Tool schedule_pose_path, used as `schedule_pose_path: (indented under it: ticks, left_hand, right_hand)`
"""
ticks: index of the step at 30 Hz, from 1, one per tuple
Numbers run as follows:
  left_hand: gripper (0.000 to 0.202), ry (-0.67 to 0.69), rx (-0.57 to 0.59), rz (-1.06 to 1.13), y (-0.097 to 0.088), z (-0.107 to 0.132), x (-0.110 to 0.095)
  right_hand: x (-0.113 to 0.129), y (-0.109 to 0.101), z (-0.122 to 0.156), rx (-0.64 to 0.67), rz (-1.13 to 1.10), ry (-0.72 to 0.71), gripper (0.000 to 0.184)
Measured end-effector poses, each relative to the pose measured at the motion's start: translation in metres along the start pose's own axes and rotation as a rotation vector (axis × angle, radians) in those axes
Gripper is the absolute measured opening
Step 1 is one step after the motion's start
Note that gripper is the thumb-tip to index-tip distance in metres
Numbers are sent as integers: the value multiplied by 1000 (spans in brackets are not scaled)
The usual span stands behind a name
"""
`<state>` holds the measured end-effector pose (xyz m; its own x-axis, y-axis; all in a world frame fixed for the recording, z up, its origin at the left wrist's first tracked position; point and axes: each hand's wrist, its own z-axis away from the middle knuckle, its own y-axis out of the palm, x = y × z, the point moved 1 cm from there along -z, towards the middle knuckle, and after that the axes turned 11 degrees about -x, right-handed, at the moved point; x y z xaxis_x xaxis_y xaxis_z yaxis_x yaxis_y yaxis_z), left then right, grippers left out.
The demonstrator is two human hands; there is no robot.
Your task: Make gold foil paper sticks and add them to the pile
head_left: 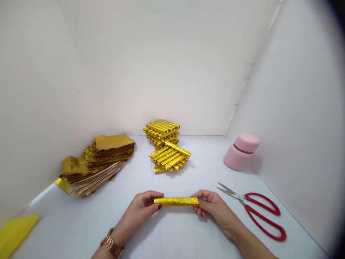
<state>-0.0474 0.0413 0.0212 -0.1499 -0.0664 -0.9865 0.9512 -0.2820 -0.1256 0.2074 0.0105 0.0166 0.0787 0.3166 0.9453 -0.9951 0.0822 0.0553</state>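
Note:
Between my two hands is a shiny gold foil paper stick (176, 201), long and narrow, held level just above the table. My left hand (142, 207) pinches its left end, thumb in front and fingers behind. Its right end is gripped by my right hand (211, 205), with the thumb along the near side. Beyond them, a small stack of similar gold sticks (171, 158) lies crosswise, one stick resting slantwise on top. A taller stack of the same sticks (161, 130) stands behind it, near the back wall.
Piles of flat gold paper sheets (113, 144) lean at the left. A yellow piece (18, 232) lies at the near left edge. Scissors with red handles (249, 203) lie open right of my right hand, and a pink lidded container (239, 154) stands behind them. White walls enclose the table.

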Motion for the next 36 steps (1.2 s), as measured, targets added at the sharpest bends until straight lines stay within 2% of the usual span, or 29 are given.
schedule_pose_path:
  ticks: [3, 6, 8, 12, 14, 20, 30, 36]
  left_hand:
    - [31, 4, -41, -82, 4, -3, 5]
    - [26, 51, -59, -164, 4, -3, 6]
    - [22, 111, -76, -222, 3, -3, 5]
    - [18, 257, -102, -320, 3, -1, 3]
    - [19, 323, -106, -357, 5, 0, 2]
    - [27, 491, -64, -518, 15, 3, -2]
    - [22, 559, -94, -556, 19, -1, 7]
    - [22, 589, -114, -561, 24, 2, 2]
  right_hand:
    - [-1, -1, 2, -18, -5, -32, 20]
    - [0, -2, 3, -72, 75, -125, 25]
    - [0, -1, 3, -84, 193, -237, 24]
    - [1, 4, 4, -13, 453, -512, 16]
    - [1, 7, 4, 0, 541, -593, 17]
    - [-2, 12, 6, 24, 629, -647, 23]
    - [-4, 13, 6, 2, 669, -699, 21]
    - [-4, 12, 5, -8, 685, -721, 22]
